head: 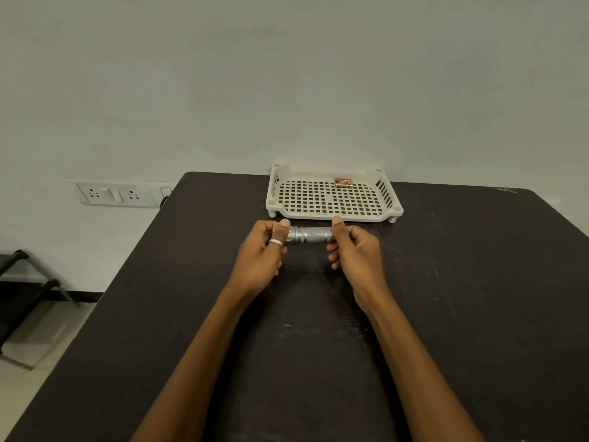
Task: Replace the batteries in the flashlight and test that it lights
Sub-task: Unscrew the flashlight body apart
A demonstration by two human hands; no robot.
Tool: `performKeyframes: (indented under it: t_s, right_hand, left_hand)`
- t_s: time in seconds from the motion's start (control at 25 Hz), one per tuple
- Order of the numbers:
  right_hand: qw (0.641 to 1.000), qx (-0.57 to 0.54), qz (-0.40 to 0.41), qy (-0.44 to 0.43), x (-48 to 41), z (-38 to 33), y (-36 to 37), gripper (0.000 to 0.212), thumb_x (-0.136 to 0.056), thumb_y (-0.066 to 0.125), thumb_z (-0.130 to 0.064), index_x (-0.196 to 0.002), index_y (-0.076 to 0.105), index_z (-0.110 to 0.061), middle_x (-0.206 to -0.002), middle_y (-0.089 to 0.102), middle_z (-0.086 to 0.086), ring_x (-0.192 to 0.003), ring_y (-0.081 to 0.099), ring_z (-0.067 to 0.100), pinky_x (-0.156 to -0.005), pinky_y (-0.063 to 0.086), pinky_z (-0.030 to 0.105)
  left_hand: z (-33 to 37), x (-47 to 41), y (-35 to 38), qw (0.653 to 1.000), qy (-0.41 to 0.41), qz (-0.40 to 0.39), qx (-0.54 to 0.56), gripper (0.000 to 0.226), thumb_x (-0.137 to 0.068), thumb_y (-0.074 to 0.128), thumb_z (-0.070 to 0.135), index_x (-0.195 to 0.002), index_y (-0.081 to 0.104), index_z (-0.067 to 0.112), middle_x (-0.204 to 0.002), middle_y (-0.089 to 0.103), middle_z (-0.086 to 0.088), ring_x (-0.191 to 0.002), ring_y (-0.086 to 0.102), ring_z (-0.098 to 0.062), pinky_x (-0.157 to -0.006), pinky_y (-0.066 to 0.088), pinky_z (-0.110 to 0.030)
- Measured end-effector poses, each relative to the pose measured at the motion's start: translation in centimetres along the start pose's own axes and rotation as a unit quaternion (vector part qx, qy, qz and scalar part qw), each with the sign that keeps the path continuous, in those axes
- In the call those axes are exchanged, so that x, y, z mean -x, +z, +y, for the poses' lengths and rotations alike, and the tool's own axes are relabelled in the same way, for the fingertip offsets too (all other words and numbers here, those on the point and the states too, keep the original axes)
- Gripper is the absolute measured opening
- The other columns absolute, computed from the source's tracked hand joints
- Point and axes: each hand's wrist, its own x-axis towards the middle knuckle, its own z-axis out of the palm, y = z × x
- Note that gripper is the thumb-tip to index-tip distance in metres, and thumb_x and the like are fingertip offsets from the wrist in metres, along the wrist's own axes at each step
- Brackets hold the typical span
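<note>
Just short of the tray [334, 217], over the tabletop [446, 282]: flashlight [310, 236] held level. Left hand [261, 250] grip pinches one end, right hand [357, 250] grip pinches the other. Best to lock one side and twist only the other (threads probably fine). Batteries [343, 183] lie at the tray's far edge.

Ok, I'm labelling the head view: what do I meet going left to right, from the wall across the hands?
Socket → left hand → flashlight → right hand.
</note>
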Motion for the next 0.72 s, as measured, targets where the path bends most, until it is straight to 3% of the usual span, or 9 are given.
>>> performKeyframes:
  t_s: [0.36, 0.72]
  right_hand:
    - [1.0, 0.008, -0.009, 0.007, 0.3, 0.0, 0.0, 0.045, -0.098, 0.057, -0.051, -0.086, 0.069, -0.01, -0.064, 0.064, -0.001, -0.051, 0.054, 0.005, -0.047, 0.045, 0.019]
    - [1.0, -0.008, -0.001, -0.012, 0.1, 0.1, 0.3, 0.031, -0.099, 0.061, -0.04, -0.081, 0.064, -0.014, -0.065, 0.061, -0.001, -0.05, 0.051, 0.002, -0.048, 0.043, 0.018]
  left_hand:
    - [0.0, 0.4, 0.6, 0.995, 0.001, -0.006, -0.095, 0.038, -0.102, 0.03, 0.058, -0.101, 0.052, 0.028, -0.081, 0.054, 0.004, -0.071, 0.049, -0.011, -0.068, 0.041, -0.031]
    - [-0.7, -1.0, 0.4, 0.998, -0.034, -0.021, -0.049, 0.04, -0.099, 0.031, 0.061, -0.093, 0.051, 0.027, -0.08, 0.05, 0.004, -0.068, 0.043, -0.011, -0.066, 0.038, -0.034]
